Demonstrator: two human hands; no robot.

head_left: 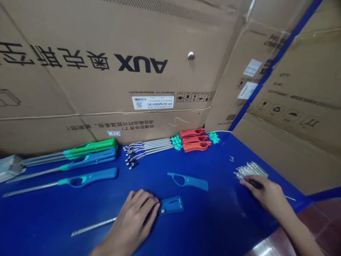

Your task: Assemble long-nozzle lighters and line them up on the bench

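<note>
My left hand point(138, 217) is closed over a blue lighter half-shell point(172, 205) lying on the table; a silver metal tube point(93, 227) sticks out to its left. The fingers hide the shell's middle. Over at the right, my right hand point(262, 193) has its fingers curled round a dark-handled tool, seemingly a screwdriver point(255, 183), whose thin shaft points right past the wrist. Its fingertips are at a pile of small silvery, clear-looking cylinders point(252, 170). Between the hands lies another blue half-shell point(190, 180) with a trigger loop.
Blue and green long lighters point(92, 176) lie at the left beside a pale box point(10, 168). Metal tubes with wires point(157, 145), teal pieces point(176, 142) and red-orange shells point(195, 145) line the back. Cardboard walls point(112, 89) enclose the blue table point(213, 220).
</note>
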